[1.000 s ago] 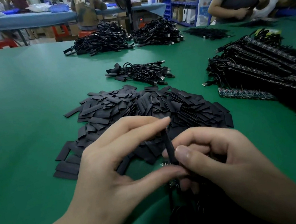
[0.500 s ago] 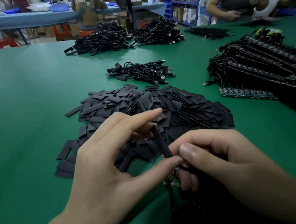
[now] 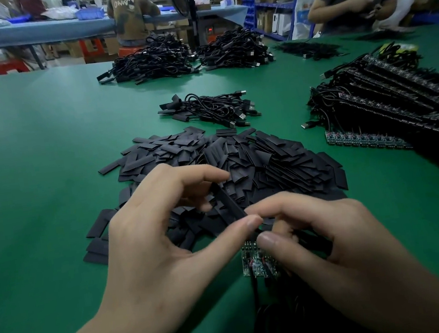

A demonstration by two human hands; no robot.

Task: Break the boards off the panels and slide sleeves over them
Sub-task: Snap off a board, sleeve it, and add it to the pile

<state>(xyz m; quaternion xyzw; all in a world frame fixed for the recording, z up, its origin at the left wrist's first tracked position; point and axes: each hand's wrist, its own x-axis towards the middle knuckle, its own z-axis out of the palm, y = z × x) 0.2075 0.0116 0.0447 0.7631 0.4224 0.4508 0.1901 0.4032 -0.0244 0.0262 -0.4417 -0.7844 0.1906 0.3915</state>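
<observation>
Head view, near part of counter: with left grip pinching sleeve and right grip grasping circuit board just below, keep sleeve mouth open, line up squarely, slide gently.

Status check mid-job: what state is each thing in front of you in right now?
left hand: pinching the sleeve
right hand: gripping the board
sleeve: tilted, lower end by the thumbs, not visibly over the board
board: off its panel, mostly bare, cable attached
sleeve pile: loose heap
panels: stacked, boards joined in strips
</observation>
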